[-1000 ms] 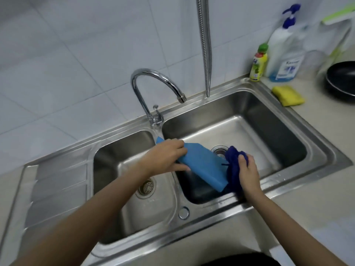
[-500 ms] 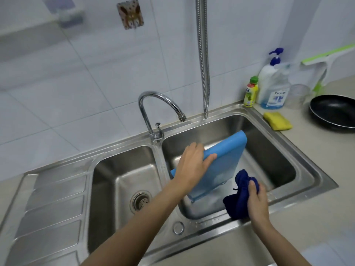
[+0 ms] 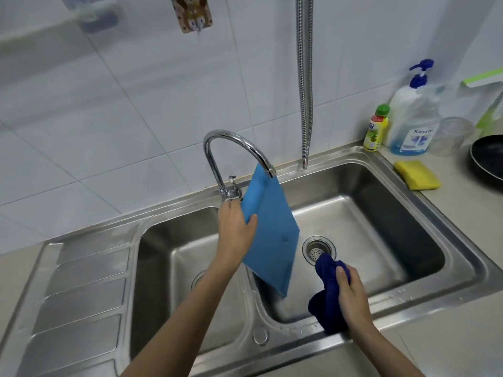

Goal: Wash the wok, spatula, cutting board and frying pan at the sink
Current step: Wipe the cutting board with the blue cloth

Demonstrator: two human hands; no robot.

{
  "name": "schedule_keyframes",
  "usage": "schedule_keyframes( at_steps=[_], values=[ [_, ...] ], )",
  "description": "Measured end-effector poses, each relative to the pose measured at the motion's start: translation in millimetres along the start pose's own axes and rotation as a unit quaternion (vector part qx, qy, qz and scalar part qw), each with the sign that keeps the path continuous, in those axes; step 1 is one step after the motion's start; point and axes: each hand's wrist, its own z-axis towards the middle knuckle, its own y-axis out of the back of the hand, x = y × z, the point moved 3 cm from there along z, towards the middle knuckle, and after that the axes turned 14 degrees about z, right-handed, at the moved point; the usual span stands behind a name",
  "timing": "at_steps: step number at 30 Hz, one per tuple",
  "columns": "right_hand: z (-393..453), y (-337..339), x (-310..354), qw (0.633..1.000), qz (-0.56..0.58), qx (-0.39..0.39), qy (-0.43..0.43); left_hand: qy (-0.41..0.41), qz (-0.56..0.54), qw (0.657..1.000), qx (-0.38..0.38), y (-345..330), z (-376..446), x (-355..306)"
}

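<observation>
White wall tiles (image 3: 136,110) back a steel double sink (image 3: 424,289) sunk into a pale surface (image 3: 446,336), with a ribbed drainboard (image 3: 81,292) at 9 o'clock. At 3 o'clock the frying pan (image 3: 487,159) is cut off by the frame edge, only its dark left part showing; a green-edged thing above it is likewise cropped and hard to name. A clear container beside the pan is faint against the tiles. A blurred shelf at 11 o'clock and a patterned hanging piece (image 3: 192,12) at 12 o'clock run out of the top of the view. The left hand (image 3: 235,229) grips the blue cutting board (image 3: 269,232) by its left edge, thumb on the face, fingers hidden behind; the board stands tilted on a corner over the right basin, its top corner tucked behind the faucet (image 3: 234,148) spout, its body covering part of the divider. The left forearm hides most of the left basin's drain. The right hand (image 3: 351,297) clutches a bunched dark blue cloth (image 3: 328,289) at 5 o'clock, just beside the right drain (image 3: 317,250) and apart from the board. A metal hose (image 3: 304,83) hangs down the wall at 1 o'clock. At 2 o'clock stand a pump bottle (image 3: 411,118) and a small green-capped bottle (image 3: 377,129); a yellow sponge (image 3: 417,175) lies in front of them.
</observation>
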Motion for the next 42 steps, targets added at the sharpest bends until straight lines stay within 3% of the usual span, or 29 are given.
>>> schedule_keyframes(
  at_steps=[6,18,32,36,42],
  values=[
    [3,-35,-1,0.997,-0.030,0.069,0.011,0.073,-0.017,0.997,-0.002,-10,-13,41],
    [-15,-95,-22,0.990,-0.061,0.129,-0.017,0.207,-0.059,0.977,0.012,-67,-42,73],
    [-7,-106,-26,0.978,-0.164,0.130,0.022,0.244,-0.039,0.969,0.025,-116,-60,76],
    [-8,-105,-26,0.976,-0.172,0.131,0.029,0.281,-0.047,0.958,0.014,-122,-55,64],
    [-35,-126,-31,0.982,-0.135,0.126,0.043,0.314,-0.119,0.940,0.058,-136,-51,70]
  ],
)
